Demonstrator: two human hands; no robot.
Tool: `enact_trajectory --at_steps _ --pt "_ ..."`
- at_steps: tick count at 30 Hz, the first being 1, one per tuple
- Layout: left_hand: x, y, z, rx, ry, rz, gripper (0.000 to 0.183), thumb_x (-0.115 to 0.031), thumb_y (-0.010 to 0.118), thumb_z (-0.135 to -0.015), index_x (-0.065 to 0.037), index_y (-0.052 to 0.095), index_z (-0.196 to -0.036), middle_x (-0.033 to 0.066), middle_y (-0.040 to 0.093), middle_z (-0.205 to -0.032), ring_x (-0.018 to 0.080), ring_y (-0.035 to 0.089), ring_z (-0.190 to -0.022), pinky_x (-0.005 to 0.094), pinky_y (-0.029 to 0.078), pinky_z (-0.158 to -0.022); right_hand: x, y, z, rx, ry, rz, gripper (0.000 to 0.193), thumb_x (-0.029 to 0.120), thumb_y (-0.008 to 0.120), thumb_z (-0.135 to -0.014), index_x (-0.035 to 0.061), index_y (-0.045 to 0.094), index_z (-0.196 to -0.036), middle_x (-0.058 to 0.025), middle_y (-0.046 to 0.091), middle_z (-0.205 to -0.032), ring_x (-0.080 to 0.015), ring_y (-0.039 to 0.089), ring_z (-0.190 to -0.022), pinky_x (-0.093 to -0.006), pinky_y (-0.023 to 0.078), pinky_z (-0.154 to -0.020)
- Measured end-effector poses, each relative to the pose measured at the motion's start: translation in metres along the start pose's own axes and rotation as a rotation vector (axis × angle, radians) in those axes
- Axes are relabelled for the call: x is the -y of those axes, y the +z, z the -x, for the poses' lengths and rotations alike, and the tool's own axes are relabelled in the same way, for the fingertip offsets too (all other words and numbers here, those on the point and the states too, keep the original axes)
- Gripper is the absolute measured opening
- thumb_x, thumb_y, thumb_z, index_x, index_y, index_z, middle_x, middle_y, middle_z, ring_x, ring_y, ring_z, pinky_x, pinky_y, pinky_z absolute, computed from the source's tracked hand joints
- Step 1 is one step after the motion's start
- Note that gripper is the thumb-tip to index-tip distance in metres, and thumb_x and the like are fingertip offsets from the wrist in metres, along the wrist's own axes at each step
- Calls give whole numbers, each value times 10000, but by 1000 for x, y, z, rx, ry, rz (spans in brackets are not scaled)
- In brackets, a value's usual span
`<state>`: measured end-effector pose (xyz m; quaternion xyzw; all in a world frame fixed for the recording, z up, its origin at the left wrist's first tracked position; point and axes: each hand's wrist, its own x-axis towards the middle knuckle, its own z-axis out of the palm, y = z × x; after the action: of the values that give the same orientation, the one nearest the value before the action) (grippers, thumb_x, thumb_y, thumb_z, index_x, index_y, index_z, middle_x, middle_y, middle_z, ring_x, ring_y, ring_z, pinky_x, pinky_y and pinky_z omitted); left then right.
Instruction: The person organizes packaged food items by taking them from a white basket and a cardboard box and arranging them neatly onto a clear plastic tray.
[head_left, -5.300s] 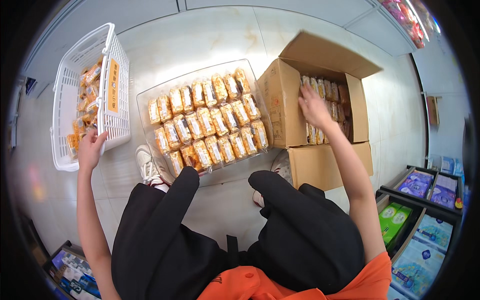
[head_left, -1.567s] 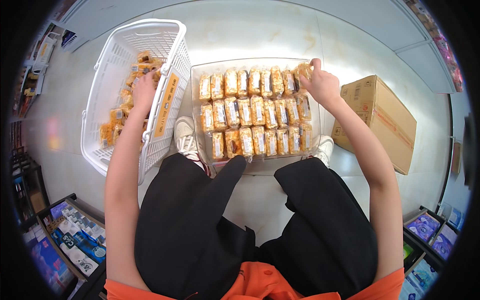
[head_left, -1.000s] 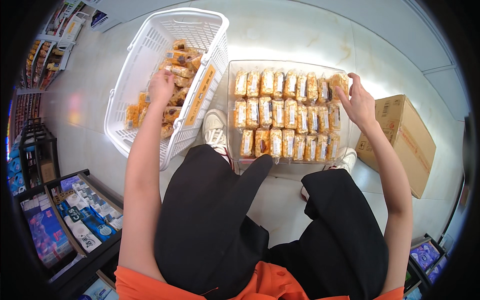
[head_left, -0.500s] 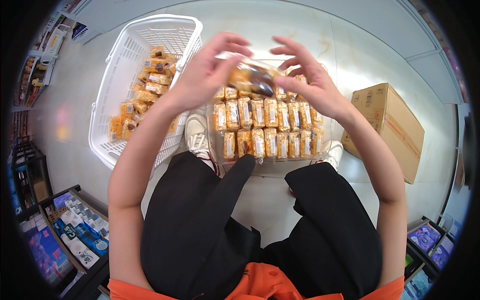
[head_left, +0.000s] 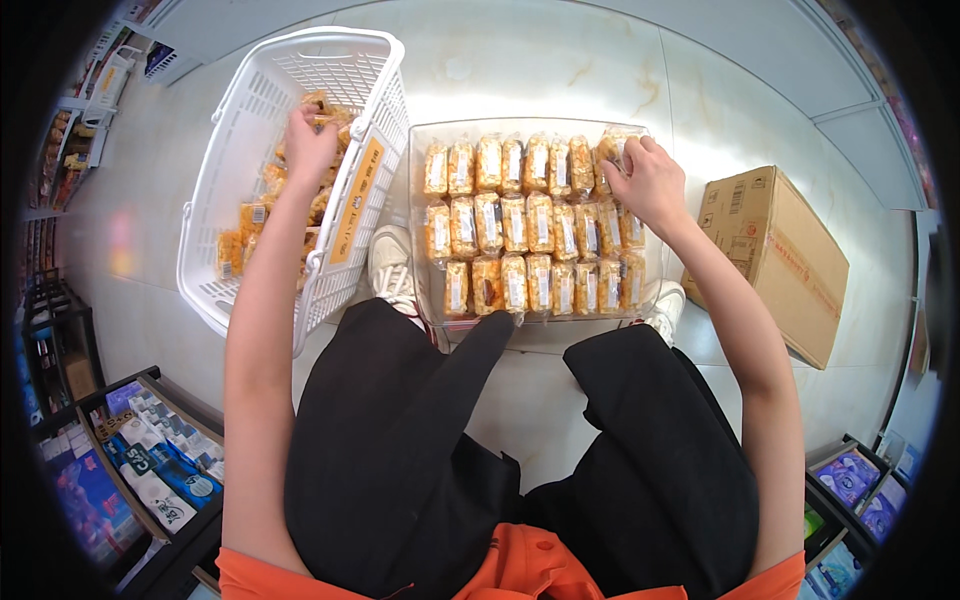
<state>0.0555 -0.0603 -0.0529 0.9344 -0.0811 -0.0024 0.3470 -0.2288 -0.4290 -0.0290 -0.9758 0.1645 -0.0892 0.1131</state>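
Observation:
A clear plastic bin stands on the floor between my feet, with three rows of wrapped snack bars in it, golden and nutty with white labels. At its far right corner my right hand pinches a wrapped snack bar at the end of the far row. To the left, my left hand reaches into a white plastic basket where loose wrapped bars lie in a jumble. Its fingers are closed on a bar near the far end; the fingertips are partly hidden.
A closed brown cardboard box sits on the floor to the right. Shelves with packaged goods stand at the near left, and more purple packs at the near right. My shoes flank the bin.
Both hands were together above the bin with a wrapped bar. Now the right hand has lowered to the bin's far right corner, and the left has moved left into the basket.

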Motion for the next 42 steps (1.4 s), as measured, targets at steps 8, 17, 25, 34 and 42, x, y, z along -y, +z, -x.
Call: enact_trajectory --at_steps 8,17,25,34,42 --pt "41 49 -4 368 -185 -178 772 -479 629 -821 -189 332 -1472 262 290 -1465 405 505 -1209 430 419 -1004 4 20 -15 64 10 213 302 326 620 -830 43 689 -750 -114 654 -818 -296 629 -808 -404 456 -773" --pt "81 52 -31 594 -81 -131 704 -447 641 -805 -87 467 -1385 243 285 -1498 388 477 -1255 437 417 -1025 6 -3 -14 228 -47 298 371 355 561 -887 40 665 -719 -133 656 -675 -297 649 -688 -422 468 -790" --pt "94 93 -35 396 -97 400 728 -332 777 -750 30 492 -1314 188 406 -1399 295 501 -1217 367 453 -978 -1 -28 -5 298 -132 281 361 328 546 -904 35 642 -716 -133 652 -667 -301 639 -665 -459 455 -877" --pt "-10 45 8 408 -439 489 1103 -381 723 -789 -103 -63 -1511 203 424 -1398 291 519 -1202 403 458 -957 0 -54 -22 278 -224 288 281 273 581 -894 39 595 -738 -105 620 -708 -283 603 -725 -396 437 -783" --pt "13 39 4 515 -460 514 1270 -413 777 -763 -129 -232 -1481 249 247 -1503 333 429 -1295 426 442 -993 -2 -25 -12 182 -300 205 230 246 582 -866 38 565 -964 -111 611 -876 -273 611 -843 -387 446 -815"
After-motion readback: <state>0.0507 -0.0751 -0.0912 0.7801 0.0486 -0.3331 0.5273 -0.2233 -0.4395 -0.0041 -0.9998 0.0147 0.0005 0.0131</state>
